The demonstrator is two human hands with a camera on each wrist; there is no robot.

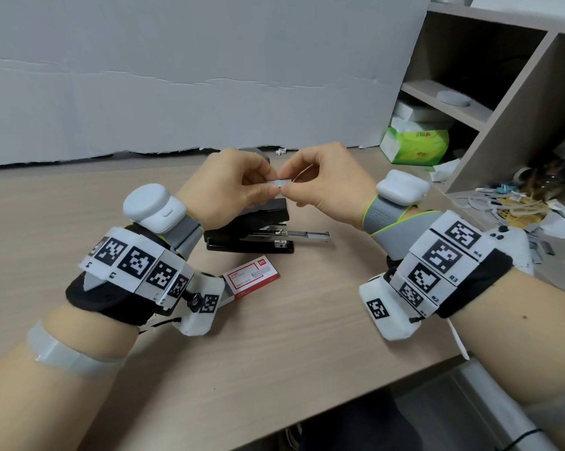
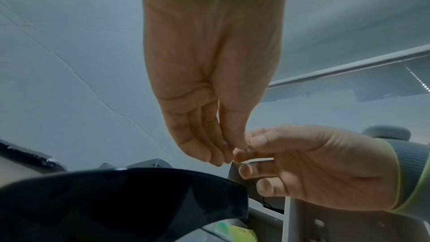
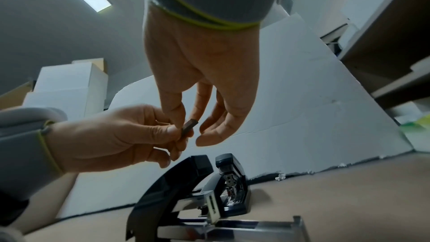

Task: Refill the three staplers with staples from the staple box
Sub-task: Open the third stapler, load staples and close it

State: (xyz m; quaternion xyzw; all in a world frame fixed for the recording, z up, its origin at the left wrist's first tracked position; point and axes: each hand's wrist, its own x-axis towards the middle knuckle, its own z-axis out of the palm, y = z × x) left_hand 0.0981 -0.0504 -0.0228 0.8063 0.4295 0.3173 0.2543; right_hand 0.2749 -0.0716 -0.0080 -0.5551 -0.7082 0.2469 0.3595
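A short silver staple strip hangs above the desk, pinched at its left end by my left hand and at its right end by my right hand. In the right wrist view the strip shows dark between both thumbs. Right under my hands lies a black stapler with its metal magazine tray slid out to the right. A second, grey stapler stands behind my hands, standing open in the right wrist view. The red and white staple box lies near my left wrist.
A wooden shelf unit stands at the right, with a green tissue pack beside it and cables and clutter on the desk. A white foam board closes off the back. The desk front edge runs below my arms.
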